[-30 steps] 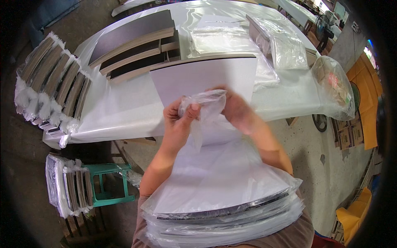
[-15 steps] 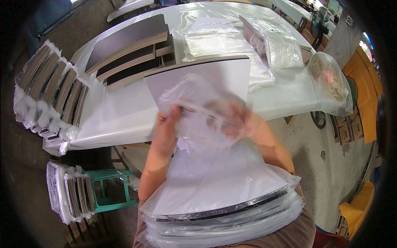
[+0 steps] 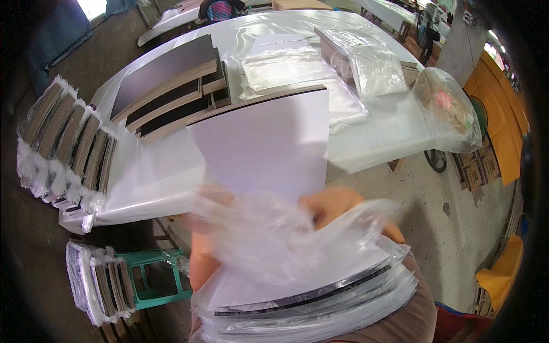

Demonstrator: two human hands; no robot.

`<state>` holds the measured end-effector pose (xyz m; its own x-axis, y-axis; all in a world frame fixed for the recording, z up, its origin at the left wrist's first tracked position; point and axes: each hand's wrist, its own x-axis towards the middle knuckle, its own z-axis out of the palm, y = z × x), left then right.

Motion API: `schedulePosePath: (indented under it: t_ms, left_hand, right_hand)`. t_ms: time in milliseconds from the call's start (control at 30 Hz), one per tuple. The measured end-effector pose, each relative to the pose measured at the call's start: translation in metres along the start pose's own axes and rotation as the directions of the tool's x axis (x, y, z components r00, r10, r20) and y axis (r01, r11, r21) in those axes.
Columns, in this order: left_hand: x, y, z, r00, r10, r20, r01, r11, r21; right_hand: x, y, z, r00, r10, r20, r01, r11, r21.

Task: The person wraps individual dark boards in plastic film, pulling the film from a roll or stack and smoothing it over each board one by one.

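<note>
A crumpled clear plastic bag (image 3: 269, 234), smeared by motion, is stretched between my hands above my lap. My right hand (image 3: 334, 204) is closed on its upper right part. The bag partly covers my left hand (image 3: 214, 203), which is blurred and seems to grip the other side; its fingers are hard to make out. Beneath the bag, a pile of plastic-wrapped white boards (image 3: 309, 300) with dark edges rests on my lap. Just beyond my hands, a white board (image 3: 263, 143) with a dark top edge slants down from the table.
Dark-topped stacks of boards (image 3: 163, 74), clear plastic sleeves (image 3: 291, 71) and a wrapped stack (image 3: 374, 63) lie on the plastic-covered table (image 3: 377, 128). Bundled boards (image 3: 66, 137) line its left end. A green stool (image 3: 154, 274) stands lower left; a filled plastic bag (image 3: 449, 108) sits at the right corner.
Both hands have come down and nearer to me with the plastic bag, which now spreads wider over the lap pile. More of the white board shows. The view has shifted slightly.
</note>
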<state>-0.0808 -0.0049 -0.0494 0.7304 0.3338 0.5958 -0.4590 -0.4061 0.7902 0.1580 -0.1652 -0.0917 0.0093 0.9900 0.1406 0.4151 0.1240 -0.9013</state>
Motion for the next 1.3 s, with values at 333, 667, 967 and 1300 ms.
schedulePosePath:
  t_ms: [333,667,967,1300]
  left_hand:
    - [0.007,-0.018,-0.009,0.852,-0.464,0.241,0.492,0.554,-0.672]
    - [0.049,0.007,-0.043,0.938,-0.305,0.162,0.336,0.695,-0.636]
    - [0.094,-0.022,-0.043,0.818,0.229,-0.528,0.397,0.439,0.806]
    - [0.031,0.024,-0.038,0.916,0.108,-0.387,0.128,0.834,0.536]
  right_hand:
    - [0.000,-0.008,-0.022,0.990,0.066,-0.122,-0.034,0.967,0.251]
    - [0.018,-0.038,-0.080,0.964,0.042,-0.261,0.094,0.867,0.489]
    - [0.102,-0.040,-0.075,0.515,-0.352,-0.781,-0.136,0.866,-0.480]
    - [0.039,-0.053,-0.046,0.414,-0.544,-0.730,-0.006,0.801,-0.599]
